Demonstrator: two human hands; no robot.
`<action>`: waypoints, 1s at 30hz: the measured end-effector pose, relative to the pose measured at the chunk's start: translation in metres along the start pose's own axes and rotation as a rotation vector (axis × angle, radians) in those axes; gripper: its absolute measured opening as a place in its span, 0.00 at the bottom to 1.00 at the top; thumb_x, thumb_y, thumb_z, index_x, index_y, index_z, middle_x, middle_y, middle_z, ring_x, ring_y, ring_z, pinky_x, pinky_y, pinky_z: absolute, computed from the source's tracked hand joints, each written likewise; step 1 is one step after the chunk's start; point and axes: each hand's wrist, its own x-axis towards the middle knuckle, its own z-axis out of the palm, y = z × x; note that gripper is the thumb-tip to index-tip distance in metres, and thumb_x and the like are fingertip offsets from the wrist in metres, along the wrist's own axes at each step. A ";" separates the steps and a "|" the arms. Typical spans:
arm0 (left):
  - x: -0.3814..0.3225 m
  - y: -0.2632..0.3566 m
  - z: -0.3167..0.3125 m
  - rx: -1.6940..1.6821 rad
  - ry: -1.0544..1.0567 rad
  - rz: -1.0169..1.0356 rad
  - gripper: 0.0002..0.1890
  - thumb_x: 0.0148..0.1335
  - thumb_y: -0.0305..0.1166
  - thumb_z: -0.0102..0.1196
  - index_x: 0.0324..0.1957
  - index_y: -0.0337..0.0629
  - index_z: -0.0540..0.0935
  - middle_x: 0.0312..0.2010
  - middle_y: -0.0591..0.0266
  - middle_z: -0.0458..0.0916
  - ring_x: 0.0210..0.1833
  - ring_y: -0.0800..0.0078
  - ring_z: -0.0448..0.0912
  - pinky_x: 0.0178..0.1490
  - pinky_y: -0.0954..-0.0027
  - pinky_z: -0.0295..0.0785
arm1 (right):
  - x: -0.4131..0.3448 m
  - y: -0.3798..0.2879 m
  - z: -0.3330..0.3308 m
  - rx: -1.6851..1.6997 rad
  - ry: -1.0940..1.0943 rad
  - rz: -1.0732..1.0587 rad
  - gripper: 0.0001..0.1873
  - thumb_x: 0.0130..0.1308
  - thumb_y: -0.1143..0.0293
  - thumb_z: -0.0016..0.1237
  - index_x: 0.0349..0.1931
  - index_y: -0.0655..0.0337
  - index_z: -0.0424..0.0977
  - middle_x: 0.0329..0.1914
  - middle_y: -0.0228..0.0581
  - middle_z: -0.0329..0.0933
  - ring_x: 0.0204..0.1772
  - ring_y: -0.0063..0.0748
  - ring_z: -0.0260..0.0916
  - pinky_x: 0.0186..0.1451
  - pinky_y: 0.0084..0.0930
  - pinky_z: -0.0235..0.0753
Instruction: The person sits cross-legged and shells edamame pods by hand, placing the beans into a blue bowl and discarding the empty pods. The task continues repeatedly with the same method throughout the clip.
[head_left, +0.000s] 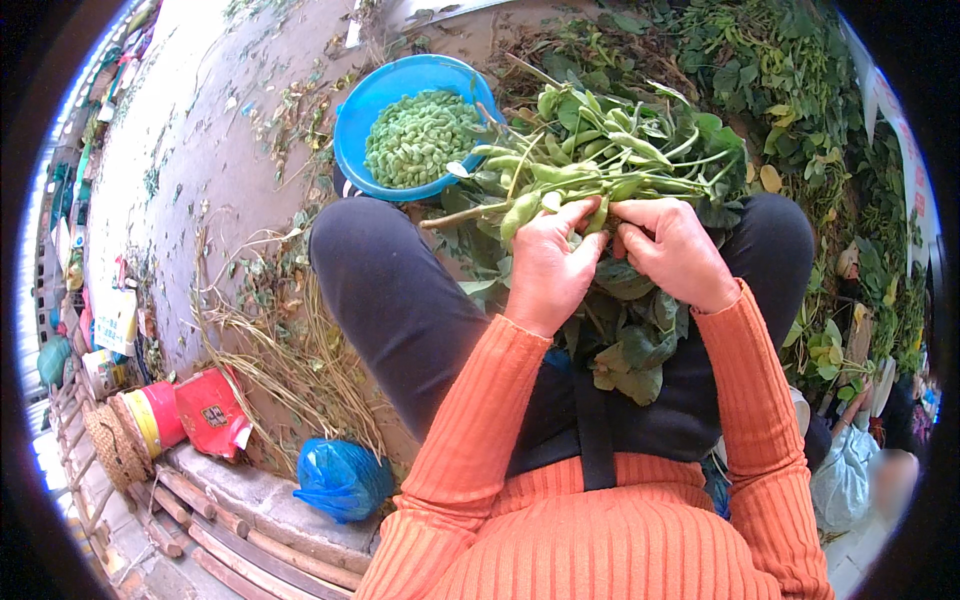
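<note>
A bundle of green soybean plants (630, 161) with full pods and leaves lies across my lap. My left hand (553, 262) and my right hand (671, 251) meet at its near edge. Between their fingertips is a green soybean pod (600, 215), pinched from both sides. A pale green bean (552, 201) shows by my left index finger; what lies inside the palm is hidden. Beyond my left knee stands a blue plastic basin (349, 146) holding a heap of shelled green beans (420, 139). Some stems and leaves overhang its right rim.
Heaped bean plants (780, 82) cover the ground ahead and right. Dry stalks (300, 352) and leaf scraps lie left. Near them are a blue plastic bag (343, 480), a red bag (214, 412) and wooden poles (247, 551). Another person (851, 457) is at the far right.
</note>
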 end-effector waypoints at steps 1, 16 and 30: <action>0.000 0.000 0.000 -0.008 0.004 -0.028 0.19 0.53 0.22 0.58 0.49 0.34 0.79 0.33 0.55 0.82 0.34 0.77 0.79 0.37 0.76 0.73 | 0.000 0.000 0.004 -0.023 0.065 -0.048 0.08 0.57 0.79 0.42 0.36 0.67 0.74 0.26 0.49 0.75 0.26 0.39 0.73 0.33 0.28 0.71; 0.000 -0.004 0.006 -0.077 0.102 -0.181 0.10 0.61 0.23 0.47 0.41 0.30 0.79 0.30 0.51 0.82 0.30 0.65 0.80 0.36 0.67 0.73 | -0.002 -0.009 0.004 0.090 -0.004 0.093 0.10 0.57 0.79 0.39 0.35 0.70 0.75 0.22 0.44 0.76 0.25 0.30 0.73 0.32 0.27 0.72; -0.002 -0.001 0.015 -0.360 0.097 -0.210 0.09 0.65 0.28 0.49 0.41 0.32 0.77 0.27 0.63 0.80 0.29 0.80 0.75 0.33 0.76 0.71 | -0.012 -0.009 0.017 -0.052 0.141 -0.071 0.10 0.62 0.81 0.40 0.42 0.72 0.72 0.22 0.43 0.73 0.25 0.23 0.66 0.32 0.23 0.70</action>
